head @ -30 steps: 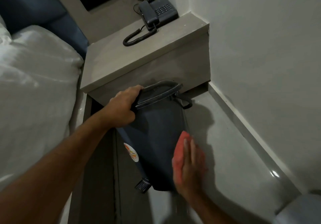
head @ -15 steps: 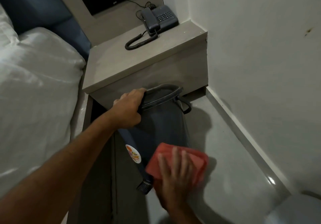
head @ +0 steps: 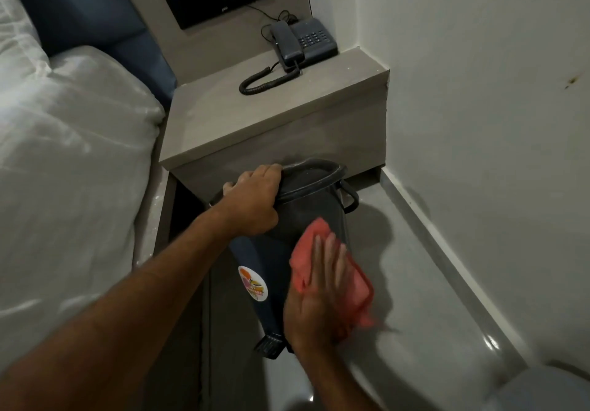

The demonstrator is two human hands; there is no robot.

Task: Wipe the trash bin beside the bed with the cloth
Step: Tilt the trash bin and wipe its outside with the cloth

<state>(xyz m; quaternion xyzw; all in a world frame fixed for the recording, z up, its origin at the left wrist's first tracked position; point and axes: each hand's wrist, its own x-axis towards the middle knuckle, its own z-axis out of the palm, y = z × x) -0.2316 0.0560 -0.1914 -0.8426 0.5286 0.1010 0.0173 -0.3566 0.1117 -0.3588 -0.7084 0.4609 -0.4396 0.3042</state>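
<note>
A dark grey pedal trash bin [head: 271, 251] with a round coloured sticker stands on the floor in front of the bedside table, tilted away from me. My left hand [head: 252, 201] grips its lid rim at the top left. My right hand [head: 319, 295] lies flat against the bin's right side and presses a red cloth [head: 332, 270] onto it. The cloth spreads out past my fingers on the right. The black foot pedal [head: 269, 345] shows at the bin's base.
A grey bedside table [head: 255, 123] carries a dark corded telephone [head: 303, 43]. The bed with white linen [head: 64, 171] fills the left. A white wall [head: 479, 123] with a baseboard runs along the right. A pale rounded object [head: 542, 388] sits at bottom right.
My right hand with the red cloth has slid from the bin's lower right side across its front and then upward along its side. My left hand keeps its grip on the lid rim.
</note>
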